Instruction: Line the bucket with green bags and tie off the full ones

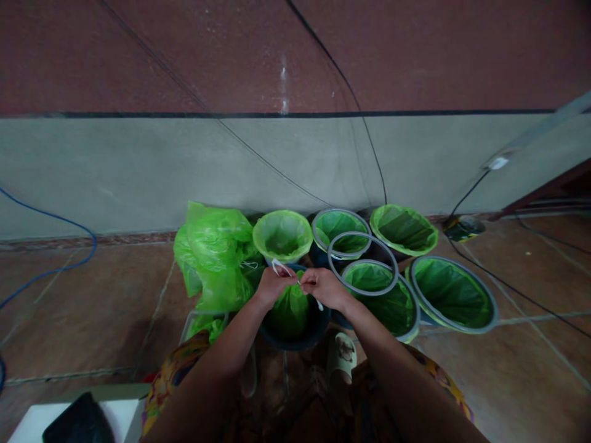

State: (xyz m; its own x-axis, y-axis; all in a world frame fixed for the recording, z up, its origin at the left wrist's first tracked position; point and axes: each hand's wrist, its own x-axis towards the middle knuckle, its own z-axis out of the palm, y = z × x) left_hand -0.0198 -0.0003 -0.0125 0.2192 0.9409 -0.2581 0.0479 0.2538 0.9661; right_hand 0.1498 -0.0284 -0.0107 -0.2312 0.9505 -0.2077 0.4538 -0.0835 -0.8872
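Observation:
My left hand (272, 285) and my right hand (324, 287) are closed side by side, pinching a thin white drawstring (282, 268) at the gathered neck of a green bag (289, 311). That bag sits in a dark round bin (295, 335) directly below my hands. A loop of the string sticks up left of my left hand, and a short end hangs under my right hand.
Several green-lined bins (452, 298) stand along the grey wall. A loose grey ring (364, 263) leans across two of them. Tied green bags (215, 252) are piled at the left. Black cables (503, 283) and a blue cable (69, 261) cross the tiled floor.

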